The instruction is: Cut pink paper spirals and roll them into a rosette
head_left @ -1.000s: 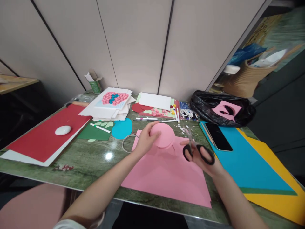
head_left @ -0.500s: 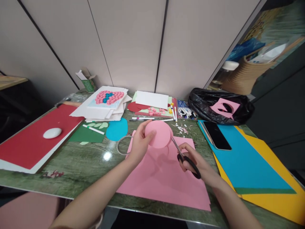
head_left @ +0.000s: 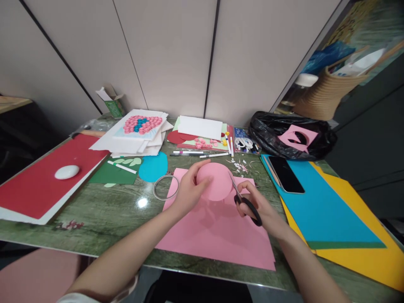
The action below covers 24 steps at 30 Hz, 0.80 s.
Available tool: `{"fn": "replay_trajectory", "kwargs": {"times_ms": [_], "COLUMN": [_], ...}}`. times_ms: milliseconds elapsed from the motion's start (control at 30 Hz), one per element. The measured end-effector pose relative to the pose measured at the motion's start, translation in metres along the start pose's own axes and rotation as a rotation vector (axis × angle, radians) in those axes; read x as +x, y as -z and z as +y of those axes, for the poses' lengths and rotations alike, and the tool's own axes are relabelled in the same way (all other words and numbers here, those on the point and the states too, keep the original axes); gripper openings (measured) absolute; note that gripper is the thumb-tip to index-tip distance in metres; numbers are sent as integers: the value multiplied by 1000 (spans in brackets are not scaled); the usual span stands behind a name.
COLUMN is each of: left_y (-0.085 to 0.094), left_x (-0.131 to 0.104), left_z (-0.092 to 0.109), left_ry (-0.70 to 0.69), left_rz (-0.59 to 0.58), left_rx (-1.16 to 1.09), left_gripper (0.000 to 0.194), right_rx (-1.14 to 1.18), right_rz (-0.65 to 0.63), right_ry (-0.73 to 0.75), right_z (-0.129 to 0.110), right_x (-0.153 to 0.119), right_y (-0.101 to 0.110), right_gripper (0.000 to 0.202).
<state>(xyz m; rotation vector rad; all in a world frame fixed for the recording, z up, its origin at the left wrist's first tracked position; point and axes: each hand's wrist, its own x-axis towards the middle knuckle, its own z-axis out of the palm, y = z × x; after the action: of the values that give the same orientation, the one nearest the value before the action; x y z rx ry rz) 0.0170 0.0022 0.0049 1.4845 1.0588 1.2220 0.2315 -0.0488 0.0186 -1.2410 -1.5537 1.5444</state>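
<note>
My left hand [head_left: 193, 188] pinches a pink paper circle [head_left: 217, 182] by its left side, thumb on the front and fingers behind. In my right hand [head_left: 255, 203] is a pair of scissors [head_left: 250, 208] with black handles, fingers through the loops. The blades meet the right edge of the circle; how far they are spread is hard to make out. Below both hands lie pink paper sheets [head_left: 217, 240] on the green marbled table. A roll of tape [head_left: 154, 190] rests at the sheets' left edge, close to my left wrist.
On the left are red paper [head_left: 47, 181], a white oval object [head_left: 67, 171], green paper [head_left: 104, 174] and a blue paper shape [head_left: 153, 166]. Behind stand white papers with pink and blue rolled pieces [head_left: 142, 124]. At right are a black bag [head_left: 268, 136], a phone [head_left: 286, 174] and blue paper [head_left: 328, 206].
Both hands have shifted slightly, the circle moving a little right and down relative to the scissors. The view has tilted a little. Both hands keep their hold.
</note>
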Motion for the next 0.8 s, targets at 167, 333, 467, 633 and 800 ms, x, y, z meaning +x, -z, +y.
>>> {"fn": "replay_trajectory", "kwargs": {"times_ms": [167,333,467,633,800], "left_y": [1,1,2,3,4], "left_x": [-1,0,0,0,0], "left_z": [4,4,5,8,10], "left_ry": [-35,-38,-34,-37,-52], "left_rz": [-9,-14,-18,-8,-1], "left_rx": [79,80,69,55,56], "left_gripper": [41,41,42,41,40], "right_rx": [-51,-90,-75,-81,-72], "right_rz": [37,74,79,98,106], "right_ry": [-1,0,2,-1,-8], "right_z": [1,2,2,3,3], "right_x": [1,2,2,1,2], "right_y": [0,0,0,0,0], "right_gripper": [24,27,29,30,31]}}
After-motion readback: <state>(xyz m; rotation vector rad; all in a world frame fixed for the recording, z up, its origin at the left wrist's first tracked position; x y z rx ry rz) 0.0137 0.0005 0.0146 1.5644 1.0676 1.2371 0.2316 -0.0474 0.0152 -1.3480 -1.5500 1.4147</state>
